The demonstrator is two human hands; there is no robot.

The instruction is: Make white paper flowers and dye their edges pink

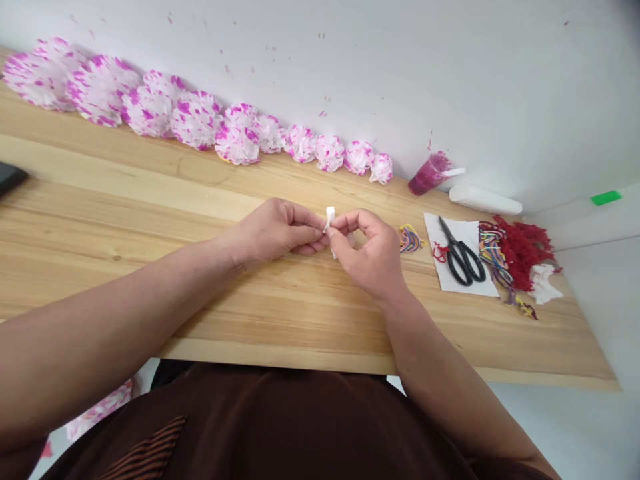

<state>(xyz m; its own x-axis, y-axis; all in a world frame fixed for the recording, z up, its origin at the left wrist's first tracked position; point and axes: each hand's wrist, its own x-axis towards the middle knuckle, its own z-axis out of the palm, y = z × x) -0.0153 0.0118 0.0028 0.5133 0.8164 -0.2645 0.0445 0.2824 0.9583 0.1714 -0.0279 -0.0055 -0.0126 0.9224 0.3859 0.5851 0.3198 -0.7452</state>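
A small narrow bundle of folded white tissue paper (331, 213) stands up between my fingertips, above the middle of the wooden table. My left hand (287, 228) pinches it from the left with thumb and fingers pressed together. From the right, my right hand (369, 250) closes thumb and forefinger on the same bundle at its middle. The fingers cover most of the paper's middle; its lower end shows just beneath them. Whether a thread runs round it I cannot make out. Some coloured strings (412, 239) lie on the table just right of my right hand.
Pink-and-white paper pompoms (197, 119) line the wall. Black-handled scissors (463, 259) rest on a white sheet (440, 280), beside red yarn (525, 250) and crumpled white paper (545, 283). A cup of magenta liquid (426, 177) stands near a white container (485, 200). A dark object (10, 177) lies far left.
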